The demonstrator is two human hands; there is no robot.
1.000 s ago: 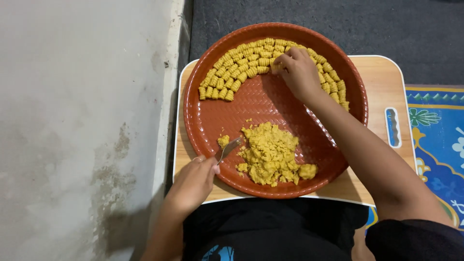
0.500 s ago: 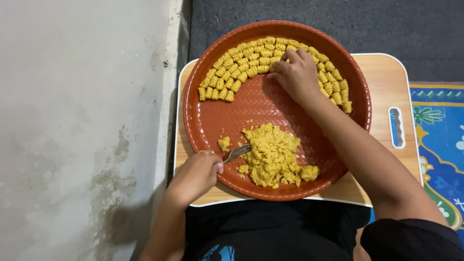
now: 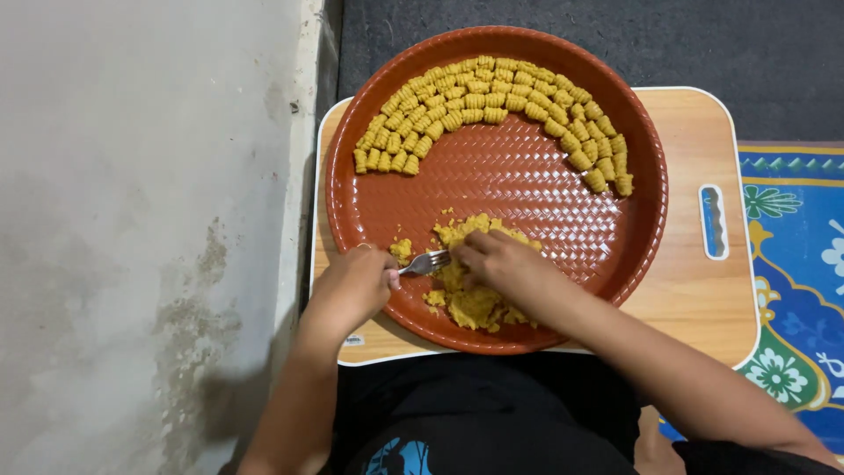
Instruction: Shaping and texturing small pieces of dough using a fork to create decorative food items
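A round brown tray (image 3: pixel 545 189) rests on a small wooden lap table (image 3: pixel 694 290). Several ridged yellow dough pieces (image 3: pixel 492 105) lie in an arc along the tray's far side. A loose pile of yellow dough (image 3: pixel 470 295) sits at the near side. My left hand (image 3: pixel 352 286) grips a metal fork (image 3: pixel 426 262) whose tines point right, toward the pile. My right hand (image 3: pixel 501 264) lies on top of the pile with its fingers curled at the dough beside the fork's tines; whether it has pinched a piece is hidden.
A pale stained wall (image 3: pixel 141 229) runs along the left, close to the table's edge. Dark carpet (image 3: pixel 756 44) lies beyond the table. A blue patterned mat (image 3: pixel 796 264) lies to the right. My dark-clothed lap (image 3: pixel 457 413) is under the table's near edge.
My right hand has left the arc of shaped pieces at the far side and come down onto the dough pile. The left hand with the fork has shifted slightly right toward the pile.
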